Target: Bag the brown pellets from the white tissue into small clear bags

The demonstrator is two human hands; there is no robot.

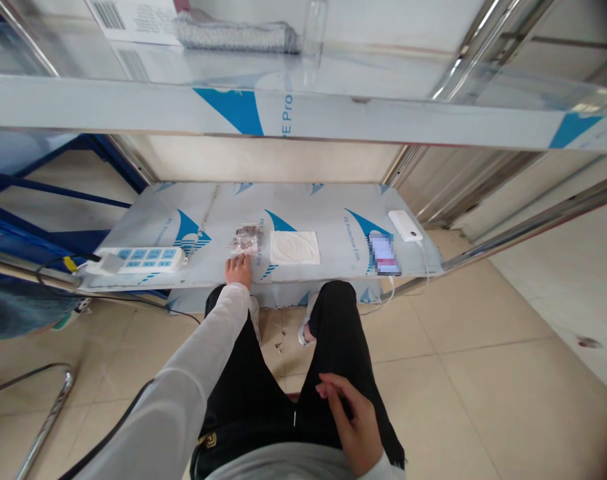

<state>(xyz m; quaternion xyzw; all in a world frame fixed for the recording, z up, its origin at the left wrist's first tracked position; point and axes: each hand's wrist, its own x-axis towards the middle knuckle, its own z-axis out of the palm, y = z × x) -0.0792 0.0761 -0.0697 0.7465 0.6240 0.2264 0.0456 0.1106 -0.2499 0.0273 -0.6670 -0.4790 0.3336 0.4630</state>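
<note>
My left hand (238, 271) rests at the front edge of the metal shelf (218, 200), palm down. Its fingers reach forward, with their tips at the near side of a clear plastic bag (247, 240) of small brown pieces. I cannot tell whether they touch the bag. Just right of the bag lies a white folded cloth or paper sheet (295, 248). Above my right thigh, my right hand (356, 423) is closed loosely, thumb and fingertips brought together. Anything between those fingertips is too small or hidden to make out.
A white power strip (151, 259) lies on the shelf's left end. Toward the right end are a phone (384, 254) and a white power bank (405, 226) with hanging cables. An upper shelf (133, 103) crosses above, holding a grey fabric bundle (238, 33). A metal chair leg (51, 423) stands left.
</note>
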